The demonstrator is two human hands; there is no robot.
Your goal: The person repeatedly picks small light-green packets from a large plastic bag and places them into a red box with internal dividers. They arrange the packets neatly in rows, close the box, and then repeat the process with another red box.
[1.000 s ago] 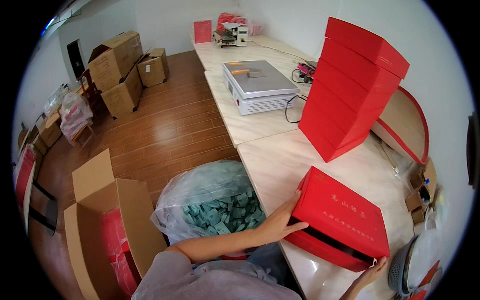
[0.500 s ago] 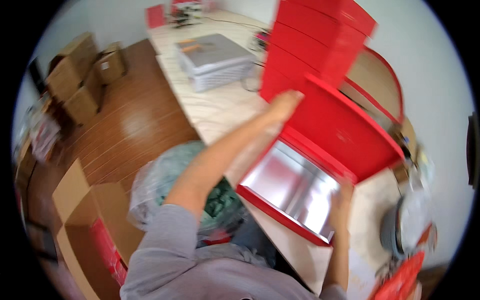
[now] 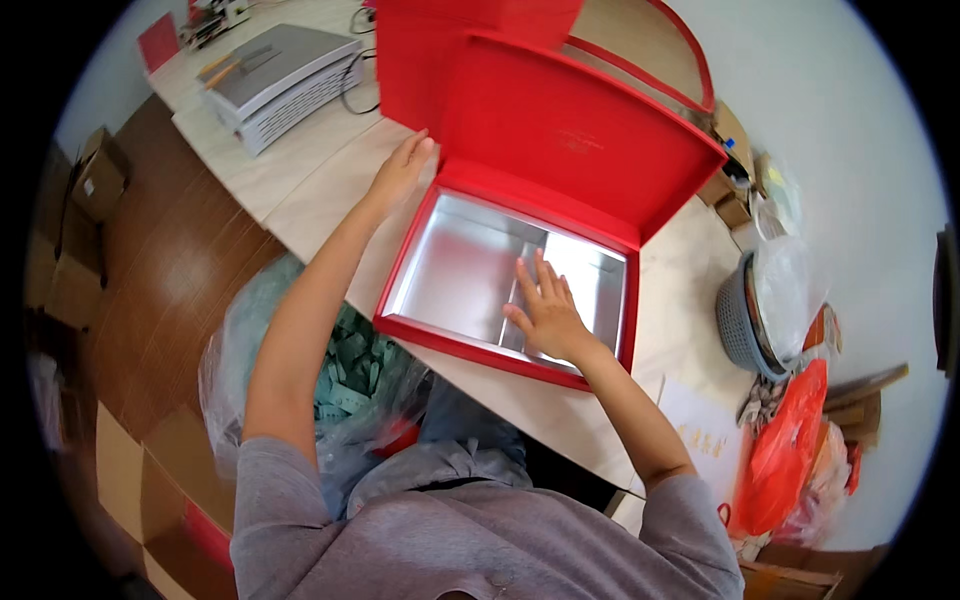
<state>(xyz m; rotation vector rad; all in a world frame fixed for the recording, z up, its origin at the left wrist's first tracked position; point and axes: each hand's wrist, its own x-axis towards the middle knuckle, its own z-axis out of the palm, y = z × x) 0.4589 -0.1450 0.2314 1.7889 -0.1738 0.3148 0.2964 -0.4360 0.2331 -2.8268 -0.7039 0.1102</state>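
Note:
A red gift box (image 3: 480,357) lies on the table with its lid (image 3: 570,130) raised and leaning back. Inside it is a shiny silver tray (image 3: 455,265), split by a divider into a wider left and a narrower right compartment. My right hand (image 3: 553,318) is spread palm down over the tray at the divider, holding nothing. At the left edge of the lid is my left hand (image 3: 402,170), its fingers stretched out along that edge. The tray compartments hold nothing that I can see.
More stacked red boxes (image 3: 415,80) stand behind the lid. A grey-topped white case (image 3: 290,85) sits farther left. On the right are a grey basket (image 3: 738,315) and a red plastic bag (image 3: 785,455). A clear bag of green pieces (image 3: 350,375) stands below the table edge.
My view has turned right, so the box appears farther left. My right hand has moved from the box's right side to over the tray's divider. My left hand remains by the lid edge.

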